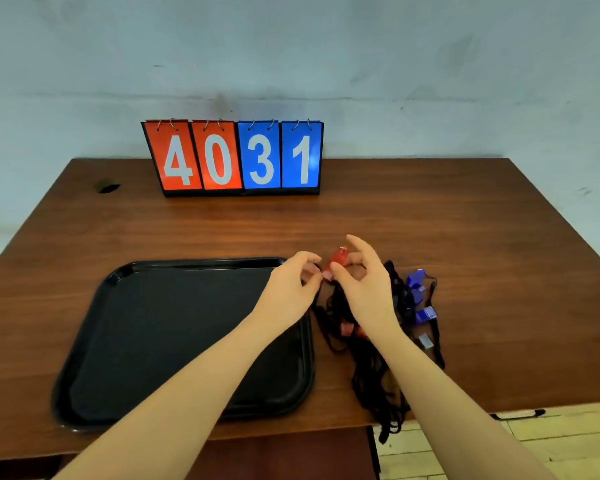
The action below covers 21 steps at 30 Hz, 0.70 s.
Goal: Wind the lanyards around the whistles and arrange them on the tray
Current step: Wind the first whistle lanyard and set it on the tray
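A red whistle [337,259] is held just above the table between both hands, right of the black tray [146,341]. My right hand [364,282] pinches the whistle with thumb and fingers. My left hand [291,289] pinches its black lanyard next to the whistle. Below them lies a tangle of black lanyards [374,372] that runs down over the table's front edge. Blue whistles [418,282] lie at the right of the pile, another blue one [426,314] lower down. More red whistles [347,329] show partly under my right wrist. Nothing lies in the tray.
A flip scoreboard [234,157] reading 4031 stands at the back of the brown wooden table [465,237]. A dark chip marks the table's left edge [106,187]. Pale floor [499,441] shows past the front right edge.
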Tool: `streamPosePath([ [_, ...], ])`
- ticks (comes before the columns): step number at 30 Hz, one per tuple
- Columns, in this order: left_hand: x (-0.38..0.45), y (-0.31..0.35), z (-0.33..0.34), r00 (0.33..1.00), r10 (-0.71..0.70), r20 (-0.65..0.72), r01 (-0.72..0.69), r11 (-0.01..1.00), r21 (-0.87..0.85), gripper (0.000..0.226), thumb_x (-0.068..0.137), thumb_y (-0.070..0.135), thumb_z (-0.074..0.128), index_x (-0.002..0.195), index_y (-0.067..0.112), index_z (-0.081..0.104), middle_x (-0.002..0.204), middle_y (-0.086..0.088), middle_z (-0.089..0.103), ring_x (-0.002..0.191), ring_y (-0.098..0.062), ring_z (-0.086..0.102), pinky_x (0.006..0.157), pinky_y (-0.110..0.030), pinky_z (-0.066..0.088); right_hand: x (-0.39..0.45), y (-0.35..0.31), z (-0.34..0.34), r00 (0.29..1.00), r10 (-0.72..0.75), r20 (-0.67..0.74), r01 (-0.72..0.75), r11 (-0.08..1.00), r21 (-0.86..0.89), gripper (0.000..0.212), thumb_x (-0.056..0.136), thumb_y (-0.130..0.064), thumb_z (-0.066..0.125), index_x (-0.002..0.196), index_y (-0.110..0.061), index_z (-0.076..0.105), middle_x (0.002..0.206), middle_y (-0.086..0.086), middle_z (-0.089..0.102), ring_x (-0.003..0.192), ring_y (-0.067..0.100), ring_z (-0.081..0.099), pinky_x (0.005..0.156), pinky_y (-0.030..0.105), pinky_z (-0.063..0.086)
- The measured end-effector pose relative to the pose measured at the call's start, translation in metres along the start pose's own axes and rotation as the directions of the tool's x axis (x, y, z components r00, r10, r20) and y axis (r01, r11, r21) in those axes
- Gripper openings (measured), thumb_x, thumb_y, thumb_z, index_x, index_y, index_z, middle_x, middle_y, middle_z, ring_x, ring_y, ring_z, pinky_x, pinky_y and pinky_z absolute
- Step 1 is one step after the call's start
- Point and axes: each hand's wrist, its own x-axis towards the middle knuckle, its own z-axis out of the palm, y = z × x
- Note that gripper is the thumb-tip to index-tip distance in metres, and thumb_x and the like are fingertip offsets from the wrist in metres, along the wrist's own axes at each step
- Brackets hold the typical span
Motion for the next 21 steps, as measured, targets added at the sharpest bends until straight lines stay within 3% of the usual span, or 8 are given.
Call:
streamPosePath([
  [3, 0.0, -0.01, -0.012, 0.996, 0.08, -0.037, -0.081, 0.996, -0.022, 0.021, 0.088, 0.014, 0.06, 0.106, 0.024, 0.057, 0.095, 0.014, 0.061, 0.088, 0.002, 0.057, 0.077, -0.007, 0.044, 0.003, -0.005, 0.021, 0.998, -0.051, 0.022, 0.049, 0.993, 0.103, 0.047, 0.088, -0.012, 0.06, 0.131, -0.025, 0.048, 0.095, -0.001, 0.064, 0.091, 0.006, 0.061, 0.083, 0.013, 0.049],
  [6, 0.003, -0.023, -0.023, 0.984, 0.132, -0.121, -0.134, 0.991, -0.012, 0.02, 0.088, 0.016, 0.06, 0.106, 0.025, 0.058, 0.092, 0.018, 0.059, 0.087, 0.007, 0.056, 0.076, -0.002, 0.041, 0.004, -0.008, 0.043, 0.993, -0.12, -0.016, 0.121, 0.981, 0.155, 0.026, 0.087, -0.012, 0.062, 0.112, -0.018, 0.061, 0.096, -0.002, 0.065, 0.092, 0.009, 0.062, 0.086, 0.028, 0.052],
  [12, 0.004, -0.046, -0.039, 0.962, 0.168, -0.214, -0.182, 0.982, -0.049, 0.021, 0.087, 0.017, 0.061, 0.106, 0.023, 0.06, 0.091, 0.014, 0.064, 0.084, 0.002, 0.062, 0.075, -0.01, 0.049, 0.007, 0.0, 0.076, 0.987, -0.146, -0.073, 0.161, 0.949, 0.271, 0.013, 0.085, -0.017, 0.065, 0.098, -0.016, 0.064, 0.095, -0.004, 0.065, 0.089, 0.007, 0.062, 0.082, 0.022, 0.051],
  [16, 0.002, -0.059, -0.053, 0.958, 0.166, -0.232, -0.193, 0.976, -0.098, 0.019, 0.084, 0.016, 0.064, 0.103, 0.022, 0.061, 0.092, 0.008, 0.066, 0.082, -0.003, 0.065, 0.077, -0.017, 0.051, 0.008, 0.013, 0.095, 0.953, -0.282, -0.108, 0.295, 0.948, 0.123, 0.016, 0.083, -0.026, 0.066, 0.097, -0.019, 0.059, 0.111, -0.008, 0.05, 0.106, 0.005, 0.048, 0.088, 0.014, 0.038],
  [21, 0.001, -0.066, -0.065, 0.951, 0.192, -0.242, -0.226, 0.967, -0.122, 0.019, 0.086, 0.014, 0.061, 0.105, 0.019, 0.063, 0.096, 0.007, 0.065, 0.086, -0.005, 0.064, 0.072, -0.013, 0.053, 0.005, 0.013, 0.109, 0.928, -0.372, -0.025, 0.363, 0.888, 0.282, 0.016, 0.089, -0.022, 0.059, 0.1, -0.015, 0.05, 0.087, -0.008, 0.061, 0.081, 0.001, 0.06, 0.074, 0.015, 0.049],
])
